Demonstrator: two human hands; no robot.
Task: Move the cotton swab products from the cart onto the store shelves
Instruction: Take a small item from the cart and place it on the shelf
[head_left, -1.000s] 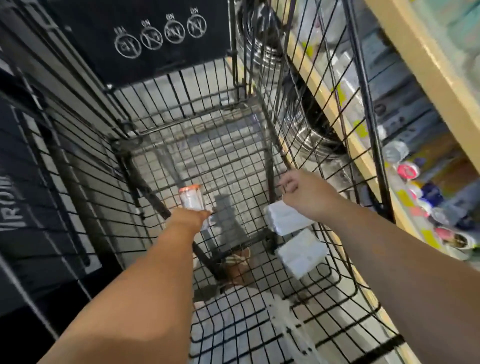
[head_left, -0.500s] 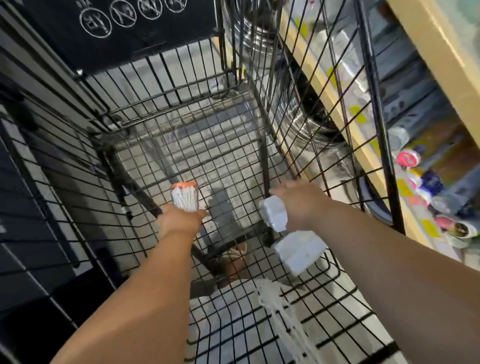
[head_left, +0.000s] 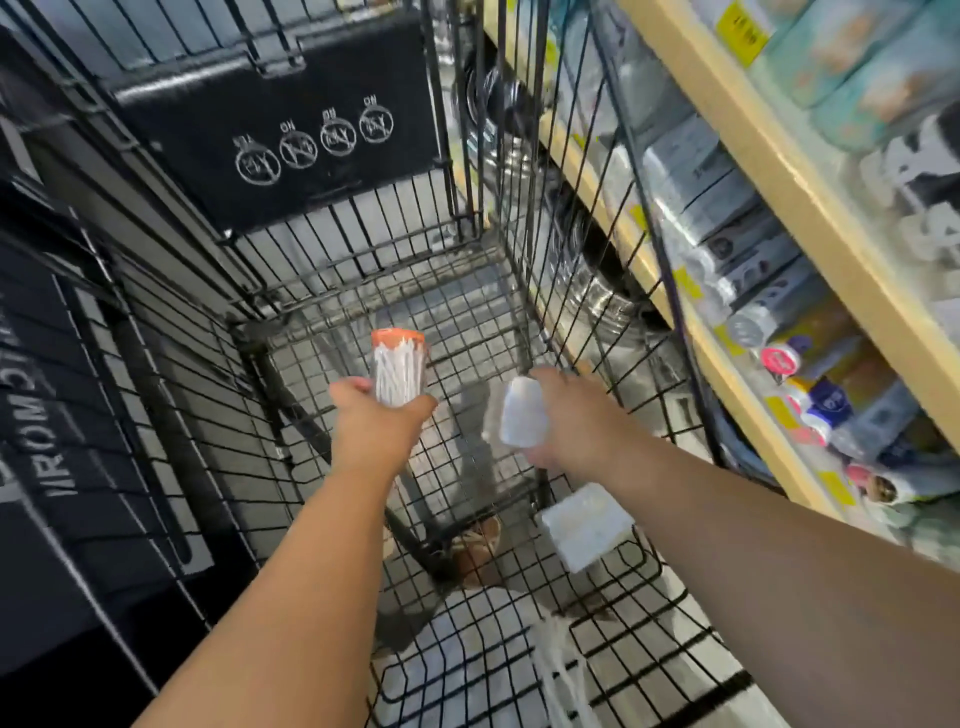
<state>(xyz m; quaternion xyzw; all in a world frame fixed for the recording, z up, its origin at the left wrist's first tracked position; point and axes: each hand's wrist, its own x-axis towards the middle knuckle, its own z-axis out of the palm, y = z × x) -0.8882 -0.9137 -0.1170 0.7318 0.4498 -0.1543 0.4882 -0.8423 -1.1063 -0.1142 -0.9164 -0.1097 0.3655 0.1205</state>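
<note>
Inside the black wire cart (head_left: 322, 364), my left hand (head_left: 371, 423) grips a clear cylinder of cotton swabs with an orange lid (head_left: 397, 369), held upright. My right hand (head_left: 569, 421) holds a white pack of cotton swabs (head_left: 522, 418) lifted off the cart floor. A second white pack (head_left: 584, 525) lies on the cart's wire bottom, just below and right of my right hand. The store shelves (head_left: 743, 135) run along the right side of the cart.
The shelves on the right hold boxes, tubes and small round containers (head_left: 779, 358). Steel pots (head_left: 602, 291) sit on the lowest level beyond the cart wall. A black panel with round warning icons (head_left: 311, 140) forms the cart's far end. A white mesh bag (head_left: 561, 670) hangs near me.
My right hand has closed on one white pack and lifted it off the cart bottom. My left hand has raised the orange-lidded container higher.
</note>
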